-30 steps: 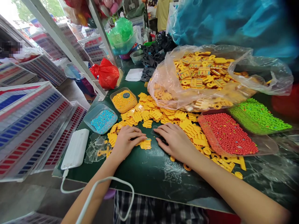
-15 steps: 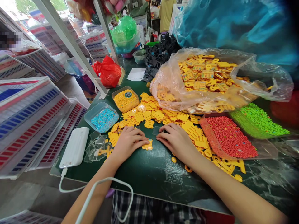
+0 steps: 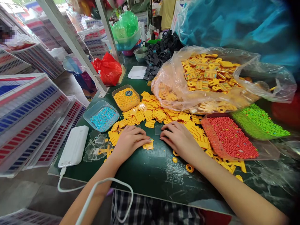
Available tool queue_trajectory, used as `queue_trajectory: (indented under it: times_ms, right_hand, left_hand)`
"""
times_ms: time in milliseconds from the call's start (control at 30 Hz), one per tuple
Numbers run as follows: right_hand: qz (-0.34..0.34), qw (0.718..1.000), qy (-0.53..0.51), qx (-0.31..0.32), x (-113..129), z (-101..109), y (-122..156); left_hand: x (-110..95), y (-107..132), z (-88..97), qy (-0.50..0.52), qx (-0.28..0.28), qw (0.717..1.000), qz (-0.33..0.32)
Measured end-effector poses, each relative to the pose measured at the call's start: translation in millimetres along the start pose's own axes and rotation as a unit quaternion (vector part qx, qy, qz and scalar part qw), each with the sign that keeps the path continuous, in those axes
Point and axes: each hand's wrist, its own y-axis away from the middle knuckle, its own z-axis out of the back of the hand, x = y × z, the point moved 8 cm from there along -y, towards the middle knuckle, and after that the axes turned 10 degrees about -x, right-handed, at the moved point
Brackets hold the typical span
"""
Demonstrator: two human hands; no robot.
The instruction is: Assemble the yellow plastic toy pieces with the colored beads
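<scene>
My left hand [image 3: 131, 144] lies palm down on the green table [image 3: 150, 175], its fingertips beside a flat yellow plastic piece [image 3: 148, 144]. My right hand [image 3: 179, 140] rests a little farther right, its fingertips by a small clear plastic square [image 3: 158, 130]. Both palms hide what lies under them. A loose heap of yellow plastic pieces [image 3: 150, 115] spreads just beyond my hands. More of them fill a clear plastic bag [image 3: 206, 78] behind the heap.
Trays of blue [image 3: 104, 118], orange [image 3: 126, 99], red [image 3: 231, 139] and green [image 3: 260, 122] beads surround the heap. Clear plastic scraps [image 3: 95, 147] and a white power bank [image 3: 73, 146] with a cable lie left. Black parts [image 3: 161, 53] stand at the back.
My right hand has shifted slightly right, uncovering more of the clear square. The camera view has also drifted a little. The yellow piece still lies by my left fingertips.
</scene>
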Motion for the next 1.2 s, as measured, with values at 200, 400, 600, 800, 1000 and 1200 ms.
queue_trajectory:
  times_ms: [200, 400, 600, 800, 1000, 1200]
  right_hand:
    - [0.005, 0.997, -0.073, -0.032, 18.9, 5.1, -6.3]
    - [0.001, 0.997, -0.08, -0.015, 28.7, -9.4, -8.7]
    - [-0.017, 0.994, -0.108, -0.006, 13.8, 15.9, -10.0]
    - [-0.037, 0.975, -0.117, 0.185, -0.2, 33.5, 1.3]
    - [-0.049, 0.969, -0.094, 0.221, 0.8, 27.8, 8.4]
    - [-0.049, 0.971, -0.089, 0.218, 1.0, 21.0, 11.4]
  left_hand:
    - [2.3, -1.8, 17.6, -0.011, -0.089, 0.996, 0.014]
    - [7.7, -1.6, 24.0, -0.022, -0.103, 0.994, 0.037]
    - [10.3, -0.2, 24.1, -0.008, -0.108, 0.993, 0.041]
    - [12.3, 0.3, 20.3, -0.011, -0.098, 0.994, 0.036]
    - [14.4, 1.1, 17.0, -0.01, -0.084, 0.996, 0.038]
    - [16.6, 0.9, 16.9, -0.01, -0.077, 0.996, 0.042]
